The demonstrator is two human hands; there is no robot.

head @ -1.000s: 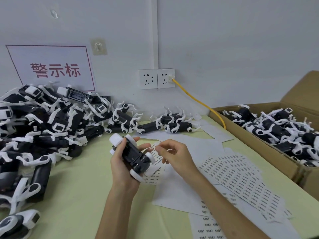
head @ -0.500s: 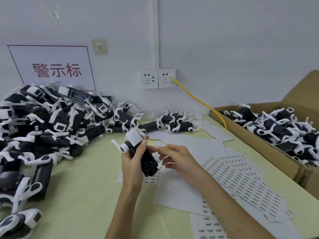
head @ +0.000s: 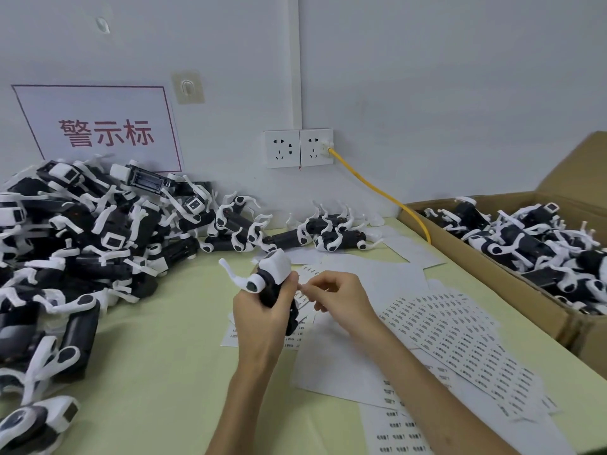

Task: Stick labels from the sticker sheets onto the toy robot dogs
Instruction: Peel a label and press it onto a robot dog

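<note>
Okay, nearest me on the pale green table (head: 157,372): a partly peeled label sheet (head: 400,435) at the bottom edge, with more sticker sheets (head: 460,339) fanned out to the right, overlapping blank backing paper (head: 335,366). Both forearms come in from below.

My left hand (head: 259,320) grips one toy robot dog (head: 274,284) round its black body and holds it upright above the table, white head on top, one white leg sticking out left. My right hand (head: 341,297) is just beside it, thumb and forefinger pinched together against the dog's side on what looks like a small label (head: 303,288). It is too tiny to be sure.

Left of the hands there is a big heap of dogs (head: 98,231) running back to the wall. On the right, a cardboard box (head: 512,284) holds more dogs (head: 525,241). A few more dogs (head: 328,231) lie at the back centre.

On the wall: a double socket (head: 299,147) with a yellow cable (head: 381,192) plugged in, a red-lettered sign (head: 101,129) and an adhesive hook (head: 187,88).
</note>
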